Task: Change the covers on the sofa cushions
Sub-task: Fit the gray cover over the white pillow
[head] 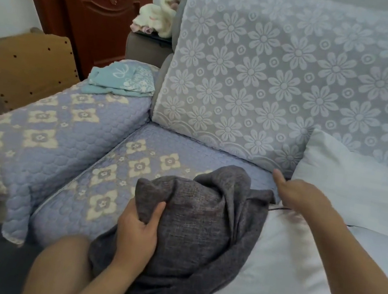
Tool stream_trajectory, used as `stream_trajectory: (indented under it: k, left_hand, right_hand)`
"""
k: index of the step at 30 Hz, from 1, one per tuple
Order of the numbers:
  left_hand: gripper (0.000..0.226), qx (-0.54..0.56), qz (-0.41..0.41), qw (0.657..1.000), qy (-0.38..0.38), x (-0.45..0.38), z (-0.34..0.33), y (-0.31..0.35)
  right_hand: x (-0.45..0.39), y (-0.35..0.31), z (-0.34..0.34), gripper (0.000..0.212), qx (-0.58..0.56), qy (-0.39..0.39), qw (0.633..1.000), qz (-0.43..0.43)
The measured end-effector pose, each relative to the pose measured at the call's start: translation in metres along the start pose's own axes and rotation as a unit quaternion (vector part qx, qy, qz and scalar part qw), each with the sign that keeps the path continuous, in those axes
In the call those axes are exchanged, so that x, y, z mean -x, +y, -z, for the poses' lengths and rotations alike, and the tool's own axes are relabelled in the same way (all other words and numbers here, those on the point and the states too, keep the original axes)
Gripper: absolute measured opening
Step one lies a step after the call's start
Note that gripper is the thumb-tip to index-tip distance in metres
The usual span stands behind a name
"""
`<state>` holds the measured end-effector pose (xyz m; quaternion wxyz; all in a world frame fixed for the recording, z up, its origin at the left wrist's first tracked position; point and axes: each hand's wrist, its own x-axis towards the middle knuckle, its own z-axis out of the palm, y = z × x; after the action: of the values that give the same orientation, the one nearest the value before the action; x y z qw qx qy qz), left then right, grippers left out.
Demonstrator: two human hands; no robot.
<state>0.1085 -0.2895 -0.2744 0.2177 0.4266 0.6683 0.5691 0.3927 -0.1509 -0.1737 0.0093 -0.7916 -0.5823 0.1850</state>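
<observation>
The crumpled dark grey woven cushion cover (188,235) lies bunched against the bare white cushion (294,279). The left hand (139,231) clenches its near corner, seemingly for peeling; the right hand (295,193) reaches beyond it, fingers' grip unclear.

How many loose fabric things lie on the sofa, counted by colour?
Grey: 1, the crumpled grey woven cushion cover, gripped by the left hand.
White: 1, the bare white cushion insert beside the right hand.
Teal: 1, the folded teal patterned cloth on the armrest.
Total: 3
</observation>
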Motion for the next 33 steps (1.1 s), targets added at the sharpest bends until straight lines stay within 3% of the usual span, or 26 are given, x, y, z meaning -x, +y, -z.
stream_trajectory:
  k: [2,3,6,9,12,15,17,19,21,24,29,31,33]
  left_hand:
    - [0.033,0.011,-0.008,1.0,0.007,0.002,0.004,0.0]
    - [0.031,0.017,-0.011,1.0,0.014,0.003,0.005,0.0]
    - [0.028,0.031,-0.024,0.999,0.035,0.006,0.009,0.0]
    - [0.024,0.024,-0.026,0.999,0.034,0.008,0.012,0.002]
    - [0.019,0.007,-0.032,0.998,0.046,-0.001,0.015,0.013]
    - [0.025,0.0,0.029,0.99,0.136,-0.035,0.029,0.01]
    - [0.023,0.002,0.062,0.988,0.142,-0.057,0.033,0.002]
    - [0.021,-0.008,0.068,0.991,0.114,-0.069,0.023,0.002]
    - [0.022,-0.01,0.07,0.993,0.099,-0.072,0.01,0.003]
    - [0.028,-0.016,0.081,0.994,0.074,-0.077,0.008,-0.009]
    - [0.034,-0.023,0.091,0.995,0.037,-0.082,0.011,-0.014]
    - [0.038,-0.013,0.084,0.996,0.026,-0.076,0.014,-0.013]
    - [0.046,0.001,0.081,0.997,0.017,-0.068,0.019,-0.015]
  right_hand:
    - [0.003,-0.013,-0.004,0.084,-0.065,-0.126,0.99,0.017]
    - [0.008,-0.02,-0.007,0.081,-0.069,-0.154,0.985,0.039]
    - [0.028,-0.031,-0.005,0.055,0.057,-0.157,0.979,0.12]
    - [0.033,-0.029,-0.017,0.032,-0.047,-0.073,0.983,0.16]
    - [0.044,-0.013,-0.017,0.011,-0.075,0.113,0.971,0.195]
    - [0.053,0.045,0.012,0.008,-0.057,0.3,0.949,0.081]
    - [0.063,0.086,0.016,0.009,-0.036,0.357,0.933,0.02]
    - [0.072,0.105,-0.003,0.011,-0.017,0.346,0.938,-0.008]
    - [0.077,0.113,-0.022,0.014,-0.098,0.314,0.943,-0.047]
    - [0.088,0.118,-0.037,0.014,-0.241,0.297,0.923,-0.045]
    - [0.091,0.106,-0.032,0.051,-0.378,0.19,0.904,-0.051]
    - [0.084,0.107,-0.025,0.042,-0.364,0.151,0.918,-0.05]
    - [0.078,0.107,-0.02,0.018,-0.323,0.128,0.937,-0.044]
